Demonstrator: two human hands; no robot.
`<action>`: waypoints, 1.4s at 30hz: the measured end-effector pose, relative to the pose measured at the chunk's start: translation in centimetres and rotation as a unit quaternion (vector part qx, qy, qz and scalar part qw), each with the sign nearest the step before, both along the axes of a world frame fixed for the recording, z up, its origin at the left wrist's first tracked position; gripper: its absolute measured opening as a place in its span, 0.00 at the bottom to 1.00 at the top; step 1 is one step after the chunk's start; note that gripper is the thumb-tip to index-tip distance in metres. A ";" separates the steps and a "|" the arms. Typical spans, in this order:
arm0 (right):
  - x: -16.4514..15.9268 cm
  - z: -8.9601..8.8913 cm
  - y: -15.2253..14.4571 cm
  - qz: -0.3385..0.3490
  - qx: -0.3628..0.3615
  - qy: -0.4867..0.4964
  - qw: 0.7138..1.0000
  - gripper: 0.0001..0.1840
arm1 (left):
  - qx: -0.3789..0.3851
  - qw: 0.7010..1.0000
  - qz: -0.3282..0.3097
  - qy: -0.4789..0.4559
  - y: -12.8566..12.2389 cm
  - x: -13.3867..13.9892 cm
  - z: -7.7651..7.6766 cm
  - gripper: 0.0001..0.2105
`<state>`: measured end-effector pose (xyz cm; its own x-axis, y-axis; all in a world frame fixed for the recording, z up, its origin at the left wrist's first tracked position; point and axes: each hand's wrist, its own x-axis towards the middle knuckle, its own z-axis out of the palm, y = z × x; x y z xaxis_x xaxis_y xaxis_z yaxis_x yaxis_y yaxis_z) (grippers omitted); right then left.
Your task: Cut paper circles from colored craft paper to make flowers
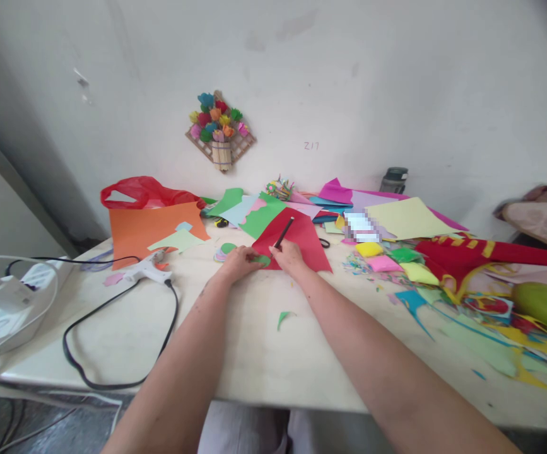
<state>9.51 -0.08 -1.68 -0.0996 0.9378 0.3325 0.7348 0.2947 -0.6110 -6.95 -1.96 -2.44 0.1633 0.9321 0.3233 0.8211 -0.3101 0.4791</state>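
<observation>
A black pencil (284, 231) is gripped in my right hand (289, 256), tilted, with its tip down by a green paper circle (262, 260). My left hand (241, 263) has its fingers closed at the circle's left edge, holding it against a red paper sheet (308, 236). Part of the circle is hidden by the fingers. Just left of that hand sits a small stack of round paper pieces (226, 251), green on top. A curved green scrap (284, 319) lies on the table between my forearms.
At left, a white glue gun (147, 270) trails a black cord towards a power strip (12, 302). Orange paper (135, 230) and a red plastic bag (147, 191) lie behind it. To the right are colourful clay packets (384, 263), paper scraps (412, 306) and a green fruit (545, 308).
</observation>
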 end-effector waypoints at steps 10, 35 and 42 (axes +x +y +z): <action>-0.1 0.4 -0.4 -0.014 0.009 -0.021 1.000 0.12 | 0.002 1.000 0.004 0.003 -0.1 0.1 0.2 0.15; -0.3 0.3 -0.6 -0.002 0.009 -0.046 0.999 0.13 | 0.002 1.000 -0.003 0.008 0.2 -0.1 -0.1 0.17; -0.3 0.2 -0.7 0.013 0.009 -0.047 0.999 0.13 | -0.001 1.000 -0.002 0.016 0.0 0.0 0.1 0.17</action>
<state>9.21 -0.76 -1.44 -0.1552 0.9282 0.3381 0.7813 0.3248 -0.5331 -6.94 -1.99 -2.31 0.1772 0.9322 0.3156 0.8345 -0.3123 0.4539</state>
